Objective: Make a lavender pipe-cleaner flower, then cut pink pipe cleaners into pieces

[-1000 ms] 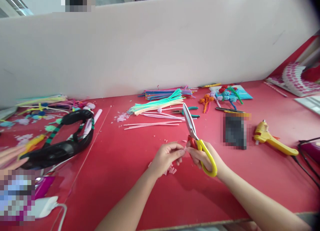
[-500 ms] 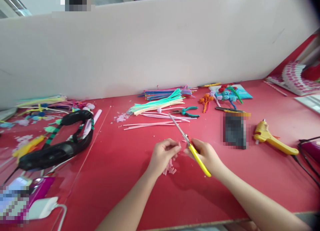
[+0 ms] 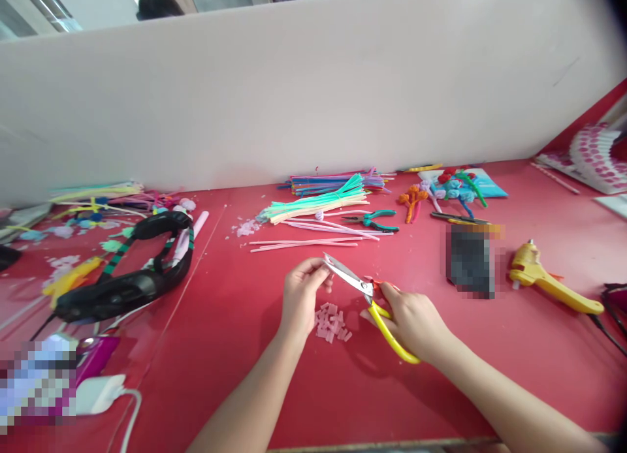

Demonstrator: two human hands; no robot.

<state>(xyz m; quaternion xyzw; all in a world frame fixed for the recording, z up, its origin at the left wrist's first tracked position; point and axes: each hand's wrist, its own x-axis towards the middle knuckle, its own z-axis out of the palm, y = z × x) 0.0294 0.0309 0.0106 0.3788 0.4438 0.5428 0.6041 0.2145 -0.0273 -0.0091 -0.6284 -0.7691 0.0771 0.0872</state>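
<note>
My right hand (image 3: 416, 319) grips scissors (image 3: 392, 335) with a yellow handle loop and some red-orange near the pivot. The blades point up and left, and their tips reach the fingertips of my left hand (image 3: 301, 296). That hand is closed in a pinch on a small pink piece (image 3: 326, 260), mostly hidden by the fingers and blades. Below, on the red table (image 3: 235, 374), lies a loose pile of short pink cut pieces (image 3: 332, 324), just right of my left wrist.
Behind lie pink pipe cleaners (image 3: 304, 245), a green and cream bundle (image 3: 318, 205) and pliers (image 3: 375, 219). A yellow glue gun (image 3: 553, 283) and a blurred dark object (image 3: 470, 260) are right. A black strapped device (image 3: 122, 293) lies left, before a white partition (image 3: 294, 100).
The scissors have swung left and flatter, bringing their tips to my left fingertips. My left hand has shifted left and up, uncovering the pink pile. The view has shifted slightly.
</note>
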